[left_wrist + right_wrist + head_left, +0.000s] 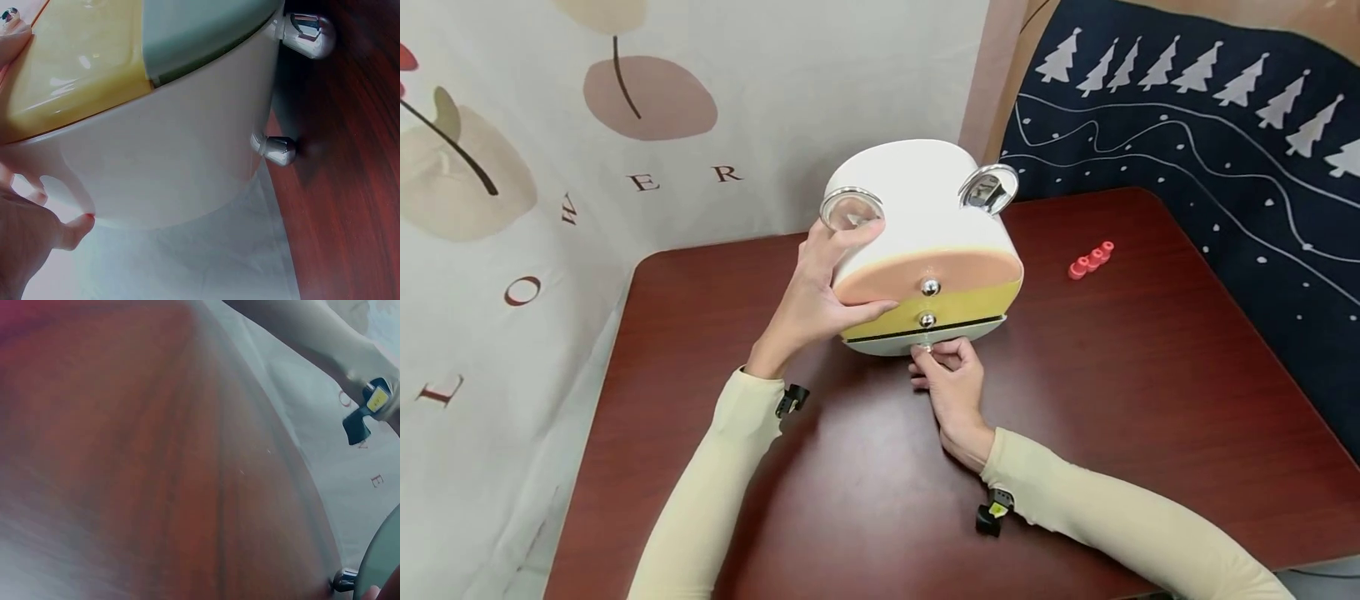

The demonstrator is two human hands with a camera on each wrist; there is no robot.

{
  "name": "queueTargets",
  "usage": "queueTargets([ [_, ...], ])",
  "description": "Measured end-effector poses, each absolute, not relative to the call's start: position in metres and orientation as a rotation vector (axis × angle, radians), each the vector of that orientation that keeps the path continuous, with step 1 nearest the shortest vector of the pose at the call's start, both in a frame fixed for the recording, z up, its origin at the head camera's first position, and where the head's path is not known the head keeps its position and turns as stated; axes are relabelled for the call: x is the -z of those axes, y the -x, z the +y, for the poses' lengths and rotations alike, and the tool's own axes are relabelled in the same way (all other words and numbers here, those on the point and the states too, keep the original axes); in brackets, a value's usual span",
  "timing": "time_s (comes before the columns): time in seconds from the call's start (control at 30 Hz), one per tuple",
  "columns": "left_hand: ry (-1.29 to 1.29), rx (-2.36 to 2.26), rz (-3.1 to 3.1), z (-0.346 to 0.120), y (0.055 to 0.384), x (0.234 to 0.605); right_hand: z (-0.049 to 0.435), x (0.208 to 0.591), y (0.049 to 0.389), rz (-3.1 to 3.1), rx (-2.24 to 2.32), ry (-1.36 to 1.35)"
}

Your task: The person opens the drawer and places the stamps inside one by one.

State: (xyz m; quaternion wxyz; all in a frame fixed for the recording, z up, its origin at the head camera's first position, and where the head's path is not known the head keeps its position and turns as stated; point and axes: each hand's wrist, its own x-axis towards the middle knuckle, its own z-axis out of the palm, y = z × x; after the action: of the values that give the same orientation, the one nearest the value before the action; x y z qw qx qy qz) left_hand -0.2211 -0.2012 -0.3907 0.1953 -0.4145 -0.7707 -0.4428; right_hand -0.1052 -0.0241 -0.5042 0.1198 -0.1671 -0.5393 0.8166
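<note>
A small white drawer cabinet (917, 192) stands on the table, with two silver round ear-like pieces on top. Its front has an orange drawer, a yellow drawer (87, 62) and, lowest, a green drawer (880, 344); the upper two carry silver knobs. A dark gap runs along the top of the green drawer, which sits slightly out. My left hand (820, 292) grips the cabinet's left side, thumb across the front and fingers up by the left ear. With thumb and fingers, my right hand (955, 387) pinches the green drawer's knob, mostly hidden behind them.
Short silver feet (278, 150) hold the cabinet off the dark red-brown table (865, 508). To its right lies a row of small coral-red pieces (1090, 260). A pale printed curtain (775, 100) hangs behind, and a navy cloth with white trees (1150, 133) hangs at the right.
</note>
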Motion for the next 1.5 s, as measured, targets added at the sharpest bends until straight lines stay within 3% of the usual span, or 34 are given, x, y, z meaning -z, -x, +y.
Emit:
queueTargets([
  [0.67, 1.189, 1.2, -2.109, -0.188, 0.234, 0.384, 0.0, 0.496, 0.019, -1.706, -2.413, 0.621],
  [1.1, 1.203, 1.246, -2.081, -0.184, 0.237, 0.398, 0.013, 0.499, 0.008, -1.801, -2.447, 0.653],
  [1.4, 1.165, 1.268, -2.048, -0.19, 0.234, 0.4, 0.049, 0.494, 0.005, -1.882, -2.438, 0.671],
  [1.5, 1.144, 1.346, -2.037, -0.19, 0.218, 0.388, 0.067, 0.497, 0.006, -1.814, -2.385, 0.722],
])
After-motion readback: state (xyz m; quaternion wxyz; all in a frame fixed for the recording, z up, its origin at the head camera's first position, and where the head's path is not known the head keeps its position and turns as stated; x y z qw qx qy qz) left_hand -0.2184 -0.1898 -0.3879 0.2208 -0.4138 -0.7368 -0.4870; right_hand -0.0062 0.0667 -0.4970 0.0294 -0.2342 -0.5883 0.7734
